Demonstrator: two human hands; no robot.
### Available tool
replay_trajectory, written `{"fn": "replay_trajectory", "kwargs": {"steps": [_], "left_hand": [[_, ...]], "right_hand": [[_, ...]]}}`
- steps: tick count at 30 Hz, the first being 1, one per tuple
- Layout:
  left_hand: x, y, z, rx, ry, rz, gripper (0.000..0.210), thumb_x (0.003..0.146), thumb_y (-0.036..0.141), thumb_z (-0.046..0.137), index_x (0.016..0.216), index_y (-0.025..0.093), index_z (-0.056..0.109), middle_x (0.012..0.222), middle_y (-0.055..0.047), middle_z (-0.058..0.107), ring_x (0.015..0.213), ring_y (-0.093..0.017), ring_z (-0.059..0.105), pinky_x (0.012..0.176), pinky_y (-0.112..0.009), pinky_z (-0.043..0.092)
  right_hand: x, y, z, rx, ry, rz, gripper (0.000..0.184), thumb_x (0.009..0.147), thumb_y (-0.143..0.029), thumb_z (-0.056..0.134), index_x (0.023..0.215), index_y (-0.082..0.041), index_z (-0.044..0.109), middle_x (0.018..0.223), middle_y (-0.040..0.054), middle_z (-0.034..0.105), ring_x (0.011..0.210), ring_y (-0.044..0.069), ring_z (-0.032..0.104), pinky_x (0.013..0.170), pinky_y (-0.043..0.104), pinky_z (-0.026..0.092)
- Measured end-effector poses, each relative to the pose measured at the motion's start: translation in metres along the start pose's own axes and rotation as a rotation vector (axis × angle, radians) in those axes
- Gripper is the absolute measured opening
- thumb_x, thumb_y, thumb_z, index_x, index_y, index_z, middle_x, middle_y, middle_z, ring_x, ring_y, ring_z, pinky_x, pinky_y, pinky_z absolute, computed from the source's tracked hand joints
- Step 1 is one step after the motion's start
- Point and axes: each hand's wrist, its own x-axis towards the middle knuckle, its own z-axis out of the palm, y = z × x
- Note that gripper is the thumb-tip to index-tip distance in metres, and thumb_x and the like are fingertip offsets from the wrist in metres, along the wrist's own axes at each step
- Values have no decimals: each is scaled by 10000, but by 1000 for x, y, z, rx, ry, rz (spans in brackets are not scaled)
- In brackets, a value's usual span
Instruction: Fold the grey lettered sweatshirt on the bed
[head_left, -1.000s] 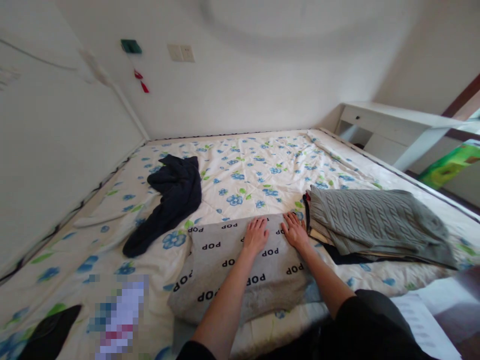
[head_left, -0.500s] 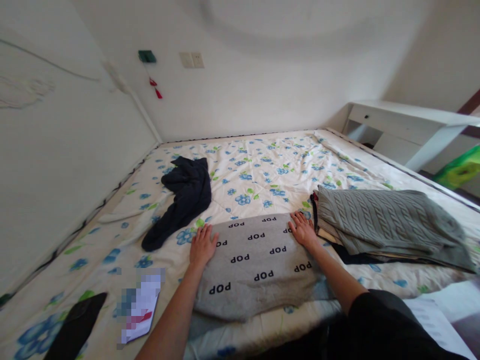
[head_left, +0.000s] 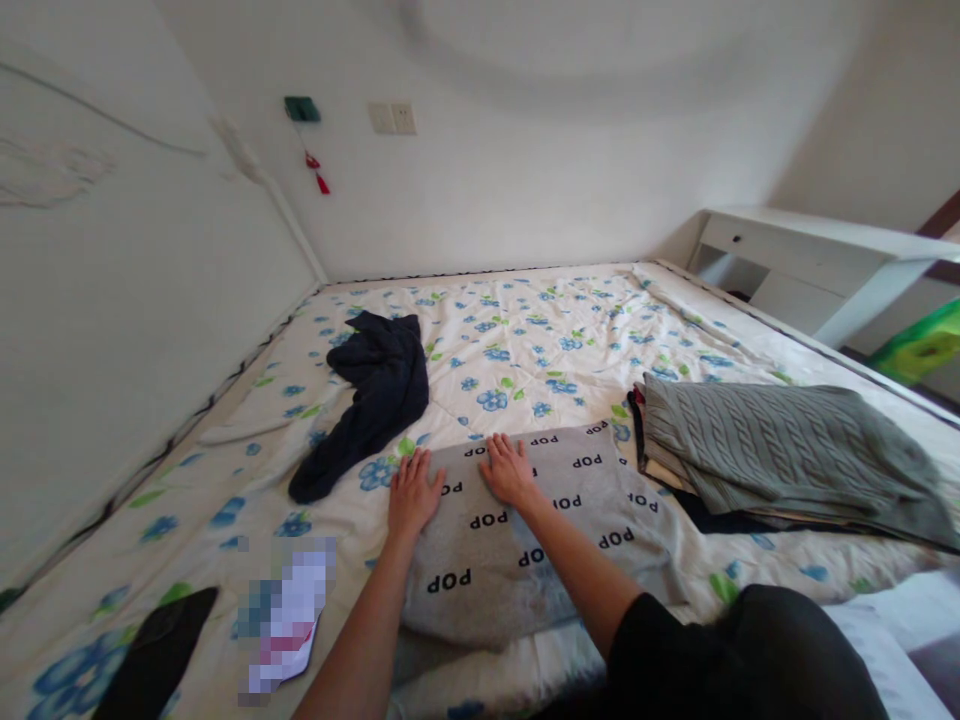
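A grey sweatshirt (head_left: 487,555) printed with black "POP" lettering lies spread and folded on the bed in front of me; its exact fold is hard to make out. On its far left corner rests my left hand (head_left: 415,492), flat with fingers stretched. My right hand (head_left: 510,472) lies palm down near the middle of the far edge, fingers out and holding nothing. To the right of the sweatshirt sits a stack of folded clothes, with a grey-green cable-knit sweater (head_left: 780,440) on top. A crumpled dark navy garment (head_left: 382,390) lies beyond my left hand.
The floral bedsheet (head_left: 517,330) reaches to the walls at the back and left. At the near left are a dark flat object (head_left: 157,650) and a blurred-out phone-like item (head_left: 300,610). A white desk (head_left: 810,250) stands beyond the bed's right edge.
My right hand has moved left, from the sweatshirt's far right corner to the middle of its far edge. The cloth's right side now lies spread wider. My left hand stays at the left corner.
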Motion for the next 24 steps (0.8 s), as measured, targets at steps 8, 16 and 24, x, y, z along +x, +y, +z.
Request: {"fn": "replay_trajectory", "kwargs": {"steps": [8, 16, 24], "left_hand": [[5, -3, 3, 2, -5, 3, 718, 1132, 519, 407, 1748, 164, 505, 1868, -129, 416, 1742, -387, 330, 1398, -590, 335], [5, -1, 1, 17, -12, -4, 712, 1137, 529, 377, 1744, 182, 512, 1865, -119, 427, 1743, -372, 333, 1398, -578, 336], [9, 7, -14, 46, -105, -70, 741, 1112, 541, 370, 1757, 196, 493, 1872, -145, 404, 1742, -428, 315, 1378, -717, 290]], "right_hand": [[-39, 107, -33, -120, 47, 115, 768, 1182, -609, 303, 1822, -190, 373, 1882, 107, 338, 1776, 290, 247, 1457, 547, 81], [-59, 214, -64, -207, 38, 329, 744, 1193, -580, 240, 1825, -208, 367, 1899, 100, 308, 1775, 303, 223, 1441, 600, 88], [-63, 235, -74, -227, -11, 416, 726, 1182, -511, 244, 1840, -212, 324, 1920, 108, 251, 1753, 400, 237, 1386, 683, 222]]}}
